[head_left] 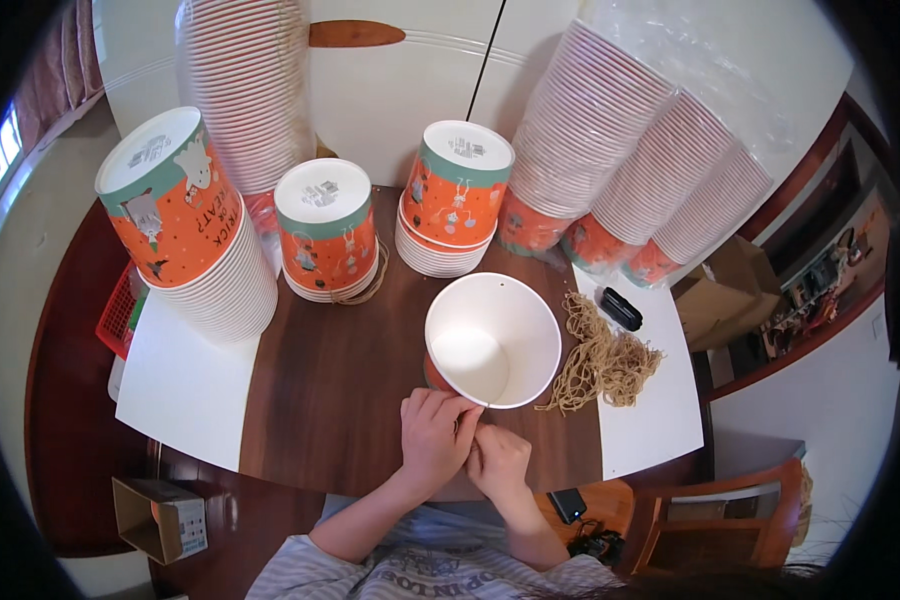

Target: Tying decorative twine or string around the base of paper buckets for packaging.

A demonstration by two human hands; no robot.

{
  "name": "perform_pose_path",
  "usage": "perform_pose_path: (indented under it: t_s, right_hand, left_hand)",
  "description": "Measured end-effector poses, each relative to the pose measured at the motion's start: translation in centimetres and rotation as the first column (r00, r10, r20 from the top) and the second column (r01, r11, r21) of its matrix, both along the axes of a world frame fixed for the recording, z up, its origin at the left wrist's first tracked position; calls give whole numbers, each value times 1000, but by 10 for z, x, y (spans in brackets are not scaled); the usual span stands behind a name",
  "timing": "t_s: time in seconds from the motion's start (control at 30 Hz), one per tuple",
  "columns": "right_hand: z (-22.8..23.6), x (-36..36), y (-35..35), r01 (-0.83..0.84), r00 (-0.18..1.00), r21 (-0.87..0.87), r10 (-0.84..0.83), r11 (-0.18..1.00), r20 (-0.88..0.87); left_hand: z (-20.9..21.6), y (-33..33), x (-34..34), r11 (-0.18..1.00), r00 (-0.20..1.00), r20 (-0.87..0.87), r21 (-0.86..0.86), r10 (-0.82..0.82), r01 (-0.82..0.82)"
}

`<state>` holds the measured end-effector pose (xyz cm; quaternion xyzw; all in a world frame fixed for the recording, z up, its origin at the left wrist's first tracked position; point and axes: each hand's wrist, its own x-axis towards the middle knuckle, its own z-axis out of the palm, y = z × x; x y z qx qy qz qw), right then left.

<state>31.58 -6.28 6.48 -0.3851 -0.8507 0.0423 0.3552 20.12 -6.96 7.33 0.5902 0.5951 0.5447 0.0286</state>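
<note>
A paper bucket (475, 350), white inside, stands mouth up near the table's front edge, with a small hole near its far rim. Against its near rim my left hand (433, 428) is closed in a pinch; whatever is between the fingertips is too small to make out. My right hand (500, 460) is closed just below and to the right, its fingers curled and their contents hidden. To the bucket's right lies a tangled bunch of brown twine (610, 365).
Nested orange-and-green buckets stand upside down: a tall stack (185, 225), a small one (325, 235) with twine at its base, another (455, 200). Plastic-wrapped stacks (595, 120) line the back. A black object (621, 309) lies beyond the twine. A wooden chair (730, 530) is at right.
</note>
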Motion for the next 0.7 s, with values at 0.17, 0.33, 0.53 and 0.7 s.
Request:
perform_pose_path:
  t_s: [0.17, 0.33, 0.53, 0.7]
  right_hand:
    - [-2, 1, -1, 47, 988, -226, -78, 973, -130]
    - [-13, 21, -5, 88, 994, -319, -103, 943, -28]
    - [-14, 39, -25, 101, 994, -413, -74, 905, 79]
    - [4, 52, -34, -339, 810, -769, 584, 542, 54]
  left_hand:
    - [-4, 0, -9, 999, 999, -12, 3, -34, 34]
    - [-9, -1, -38, 996, 985, -172, -84, -12, -2]
    - [32, 7, -60, 1000, 919, -394, -18, -20, 14]
    - [44, 26, -80, 985, 792, -588, -54, -162, 162]
